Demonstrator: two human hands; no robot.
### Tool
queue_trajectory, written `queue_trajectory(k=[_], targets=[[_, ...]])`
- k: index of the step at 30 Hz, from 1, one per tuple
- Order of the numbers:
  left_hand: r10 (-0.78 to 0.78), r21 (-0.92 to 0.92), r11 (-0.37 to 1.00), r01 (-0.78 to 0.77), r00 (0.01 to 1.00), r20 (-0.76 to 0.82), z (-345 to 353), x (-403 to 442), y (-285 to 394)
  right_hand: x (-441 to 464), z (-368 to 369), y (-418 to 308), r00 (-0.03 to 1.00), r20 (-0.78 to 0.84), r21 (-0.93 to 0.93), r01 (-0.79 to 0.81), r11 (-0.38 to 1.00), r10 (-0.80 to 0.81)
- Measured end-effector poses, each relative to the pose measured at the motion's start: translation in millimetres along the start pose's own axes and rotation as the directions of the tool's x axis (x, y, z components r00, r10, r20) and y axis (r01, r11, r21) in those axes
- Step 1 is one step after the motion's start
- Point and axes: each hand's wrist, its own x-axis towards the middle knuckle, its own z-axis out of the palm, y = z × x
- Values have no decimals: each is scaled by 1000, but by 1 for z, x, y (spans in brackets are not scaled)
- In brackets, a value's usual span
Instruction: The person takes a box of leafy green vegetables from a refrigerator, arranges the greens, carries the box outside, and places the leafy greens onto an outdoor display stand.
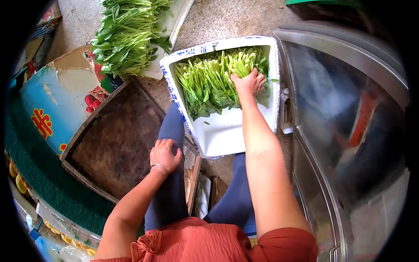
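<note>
View from the head camera, which I follow from a distance; clock directions are read from the centre of the frame, with the torso at 6 o'clock. The white box [227,133] lies just above centre, toward 12 o'clock, between the legs and the far edge of the work area. Leafy greens [205,81] fill its far part, pale stalk ends toward 12 and leaves toward 6; its near floor is bare. The right hand [250,83], at 1 o'clock, has its thumb set apart from curled fingers, with a bunch of greens [242,65] between them; how firm the grip is, I cannot tell. The left hand [165,153], at 8 o'clock, rests on the left leg [171,126], fingers loosely bent and holding nothing visible. A larger pile of greens [128,37] lies on a white board [180,22] at 11 o'clock.

I judge the step in hand to be arranging bunches in the box, though one frame does not tell placing from lifting. The next move calls for keeping the stalks aligned and loosening the fingers gently, lest leaves tear or neighbouring stalks drag.
</note>
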Motion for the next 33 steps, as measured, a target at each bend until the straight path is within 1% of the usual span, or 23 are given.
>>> queue_trajectory(k=[1, 2, 4, 6, 7, 8, 10, 12, 13, 14, 15, 16, 17, 19, 20, 21, 24, 25, 27, 28, 31, 33], targets=[[-3, 10, 1000, 3, 1000, 4, 1, -1, 0, 7, 1, 2, 997, -19, -4, 75, 997, -75], [2, 17, 1000, -2, 1000, 5, 2, -1, -1, 11, 2, 2, 986, -96, -42, 130, 991, -133], [12, 26, 1000, -12, 1000, 11, 2, -1, 0, 17, 3, 2, 994, 34, 21, 102, 995, -103], [20, 37, 999, -20, 1000, 5, 1, 0, 5, 8, 5, 0, 997, 45, 2, 63, 998, -63], [25, 37, 999, -25, 1000, 3, 2, 1, 6, 0, 7, -2, 998, -20, 20, 56, 998, -55], [23, 46, 999, -23, 1000, 5, 2, 1, 6, -4, 11, -1, 998, -20, 65, 56, 996, -54], [20, 58, 998, -21, 1000, 3, 2, 1, 5, -4, 17, 4, 986, -122, 105, 126, 987, -113], [25, 53, 998, -25, 1000, 1, 1, 1, 4, 6, 10, 2, 997, -39, 36, 69, 997, -68], [34, 53, 998, -35, 999, 21, 2, 1, 2, 13, 8, 2, 996, 54, 49, 71, 996, -73], [37, 60, 997, -38, 999, 29, 4, 1, -2, 18, 7, 2, 991, 77, 29, 107, 994, -109], [51, 76, 996, -53, 998, 24, 4, 1, -4, 20, -2, -6, 989, 131, -11, 71, 997, -69], [39, 96, 994, -44, 998, 57, 1, 1, -3, 25, -6, -9, 974, 223, 26, 35, 999, -40], [19, 102, 994, -27, 997, 72, -1, 1, -2, 27, -3, -7, 978, 202, -43, 52, 998, -42], [7, 102, 995, -16, 996, 88, -3, 1, 0, 24, -9, -3, 980, 187, -9, 70, 998, -67], [10, 101, 995, -18, 996, 84, -4, 1, 0, 20, -9, -2, 984, 173, -32, 55, 998, -49], [1, 99, 995, -11, 994, 105, -5, 1, 0, 16, -7, 0, 991, 127, -16, 44, 999, -42], [-1, 106, 994, -10, 995, 99, -7, 1, 2, 9, 11, 6, 983, -140, -41, 114, 993, -118], [26, 108, 994, -29, 999, 32, -4, 0, -1, 12, 11, 6, 981, -152, -25, 121, 992, -123], [2, 112, 994, -8, 998, 55, -5, 1, -1, 11, 4, 4, 997, -53, 3, 62, 998, -61], [-8, 109, 994, 0, 998, 69, -5, 0, -1, 10, 1, 7, 996, -74, 29, 56, 998, -54], [-17, 113, 994, 10, 998, 63, -7, 0, 3, 3, 1, 32, 985, -136, 99, 122, 988, -108], [-15, 104, 995, 8, 998, 66, -7, -1, 4, -4, -4, 45, 983, -165, 156, 106, 982, -80]])
